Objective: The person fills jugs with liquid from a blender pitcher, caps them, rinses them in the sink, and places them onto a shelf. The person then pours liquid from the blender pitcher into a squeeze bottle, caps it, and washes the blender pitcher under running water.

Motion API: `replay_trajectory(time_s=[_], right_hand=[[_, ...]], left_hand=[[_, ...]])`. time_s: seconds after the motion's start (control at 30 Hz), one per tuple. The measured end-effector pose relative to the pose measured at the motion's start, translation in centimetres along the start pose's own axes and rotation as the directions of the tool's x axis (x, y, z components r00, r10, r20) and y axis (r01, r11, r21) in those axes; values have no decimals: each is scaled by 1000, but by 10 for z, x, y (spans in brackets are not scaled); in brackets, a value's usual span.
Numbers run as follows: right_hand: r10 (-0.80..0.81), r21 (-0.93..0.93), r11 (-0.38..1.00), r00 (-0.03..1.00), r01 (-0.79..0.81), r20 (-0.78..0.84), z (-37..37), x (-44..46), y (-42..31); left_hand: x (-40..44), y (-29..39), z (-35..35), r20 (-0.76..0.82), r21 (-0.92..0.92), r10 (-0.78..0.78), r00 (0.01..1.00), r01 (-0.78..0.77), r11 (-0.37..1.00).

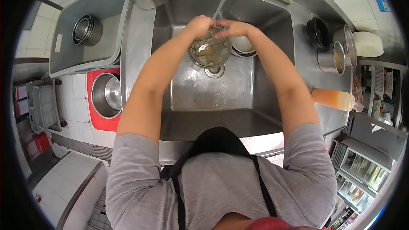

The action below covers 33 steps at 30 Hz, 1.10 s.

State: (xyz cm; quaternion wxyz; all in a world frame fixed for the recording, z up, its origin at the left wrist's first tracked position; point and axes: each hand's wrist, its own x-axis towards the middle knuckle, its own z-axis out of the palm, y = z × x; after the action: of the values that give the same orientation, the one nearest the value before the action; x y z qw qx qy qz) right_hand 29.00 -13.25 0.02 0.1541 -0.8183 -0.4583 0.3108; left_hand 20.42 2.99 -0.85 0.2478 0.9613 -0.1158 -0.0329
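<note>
In the sink (204, 123) a clear round jar (208, 55) is tilted so that I look at its wide end, which shows a star-like, faceted pattern. My left hand (199, 26) is closed at the jar's far rim, its fingertips partly hidden. Opposite it, my right hand (234, 29) reaches over the same rim, thumb and fingers apart. A stream of water (225, 0) falls from the tap between both hands. Beside the jar, under my right forearm, sit stacked metal bowls (243, 44). The drain (214, 71) lies just below the jar.
A metal pot (149, 2) with a teal cloth stands at the back left. Left of the sink, a grey tub (113, 51) holds nested pots (87, 30). On the right counter are black bowls (317, 33), metal pots (330, 61) and an orange-filled bottle (332, 99).
</note>
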Motion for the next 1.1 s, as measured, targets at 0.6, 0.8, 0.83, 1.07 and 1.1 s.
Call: replay_trajectory(time_s=[0.6,0.8,0.83,1.07,1.1], right_hand=[[-116,-55,993,864,102,-489,-13,-86,-66],[250,-395,900,960,-184,122,37,-28,-83],[297,-428,884,932,-186,208,49,-22,-78],[502,-607,789,666,-91,552,109,-1,-54],[503,-607,789,667,-94,550,113,0,-46]], left_hand=[[22,42,-100,51,-126,219,974,-211,969],[35,62,-88,203,-367,-30,979,105,924],[34,64,-80,166,-558,-84,982,164,813],[22,60,-69,527,-693,-117,842,505,515],[21,59,-68,521,-704,-145,841,519,485]])
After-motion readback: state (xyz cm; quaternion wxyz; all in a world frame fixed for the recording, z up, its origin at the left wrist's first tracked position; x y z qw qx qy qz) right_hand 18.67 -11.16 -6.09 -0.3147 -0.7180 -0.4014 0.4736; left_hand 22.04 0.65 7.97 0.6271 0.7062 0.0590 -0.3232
